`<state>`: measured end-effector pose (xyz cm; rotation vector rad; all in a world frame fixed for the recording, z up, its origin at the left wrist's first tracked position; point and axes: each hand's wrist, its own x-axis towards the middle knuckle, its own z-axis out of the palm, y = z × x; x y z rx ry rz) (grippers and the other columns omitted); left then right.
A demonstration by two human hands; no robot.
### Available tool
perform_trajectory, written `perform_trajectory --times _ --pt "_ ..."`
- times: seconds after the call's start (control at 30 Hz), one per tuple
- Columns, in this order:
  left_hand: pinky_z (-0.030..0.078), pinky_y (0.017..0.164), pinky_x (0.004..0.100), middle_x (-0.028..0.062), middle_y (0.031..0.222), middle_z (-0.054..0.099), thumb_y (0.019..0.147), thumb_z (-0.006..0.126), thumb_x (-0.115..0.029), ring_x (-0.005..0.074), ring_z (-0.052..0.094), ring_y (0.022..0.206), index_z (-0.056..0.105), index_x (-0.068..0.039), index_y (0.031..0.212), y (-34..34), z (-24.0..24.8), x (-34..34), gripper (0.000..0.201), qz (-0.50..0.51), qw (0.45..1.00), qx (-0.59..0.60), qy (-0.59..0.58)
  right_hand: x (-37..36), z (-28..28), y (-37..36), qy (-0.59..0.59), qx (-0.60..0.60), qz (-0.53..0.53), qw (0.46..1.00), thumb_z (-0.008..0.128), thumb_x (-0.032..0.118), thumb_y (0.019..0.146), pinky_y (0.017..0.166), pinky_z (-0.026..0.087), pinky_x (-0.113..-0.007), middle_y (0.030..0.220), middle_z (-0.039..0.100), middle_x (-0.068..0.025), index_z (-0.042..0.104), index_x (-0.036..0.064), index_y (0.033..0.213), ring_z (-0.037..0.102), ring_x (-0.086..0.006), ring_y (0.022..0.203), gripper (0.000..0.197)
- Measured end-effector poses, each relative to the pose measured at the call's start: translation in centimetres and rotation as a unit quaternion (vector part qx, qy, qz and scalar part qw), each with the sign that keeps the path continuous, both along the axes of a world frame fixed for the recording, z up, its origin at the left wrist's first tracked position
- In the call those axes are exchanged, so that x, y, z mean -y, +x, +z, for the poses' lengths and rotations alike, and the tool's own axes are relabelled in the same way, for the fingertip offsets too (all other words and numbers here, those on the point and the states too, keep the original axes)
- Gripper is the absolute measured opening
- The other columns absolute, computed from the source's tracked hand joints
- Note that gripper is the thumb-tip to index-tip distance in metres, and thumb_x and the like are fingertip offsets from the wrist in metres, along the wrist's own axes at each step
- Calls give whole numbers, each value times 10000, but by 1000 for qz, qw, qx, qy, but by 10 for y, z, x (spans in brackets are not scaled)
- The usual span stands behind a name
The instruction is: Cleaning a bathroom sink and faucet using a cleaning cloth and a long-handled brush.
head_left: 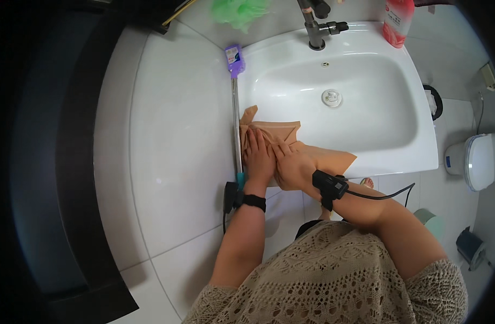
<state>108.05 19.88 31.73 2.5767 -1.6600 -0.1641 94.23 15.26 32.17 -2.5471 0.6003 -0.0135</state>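
Observation:
A tan cloth [328, 157] lies bunched and creased over the left front corner of the white sink, its pointed ends sticking out to the right and toward the back. On its left part rests my left hand [260, 157], palm down, with fingers stretched out and slightly apart. My right hand [296, 166] lies just beside it, also palm down, its visible fingers extended over the creased cloth toward the left hand. The fingertips of both hands touch the fabric. What lies beneath the palms is hidden.
Along the left side of the sink [428, 146] leans a metal pole [236, 113] with a purple head [234, 59]. A dark faucet [316, 38] and a red and white bottle [397, 24] stand at the back. A green mesh sponge [239, 12] hangs behind; a white bucket [477, 162] is right.

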Motion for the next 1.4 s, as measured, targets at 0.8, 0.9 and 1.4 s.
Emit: perform_trajectory --times 0.8,0.9,1.4 --pt "101 1147 536 145 1595 50 953 405 -472 361 93 1454 87 -161 1536 43 -29 190 733 58 995 47 70 65 2 -218 -194 128 -292 928 600 196 854 1121 271 -520 1262 563 -156 623 10 1127 475 -298 1255 331" --pt "90 1147 546 146 1593 60 946 448 -408 363 67 1458 76 -162 1536 35 -34 207 739 20 999 49 -9 64 4 -217 -180 170 -263 932 634 150 798 1102 312 -520 1205 593 -145 652 -2 1036 520 -282 1207 283" --pt "28 1167 501 131 1591 106 846 510 -108 300 74 1470 100 -57 1521 -74 -30 283 791 -59 996 -27 -59 66 0 -218 -170 193 -264 930 619 149 806 1117 311 -503 1129 624 -134 662 -18 994 533 -272 1174 255"
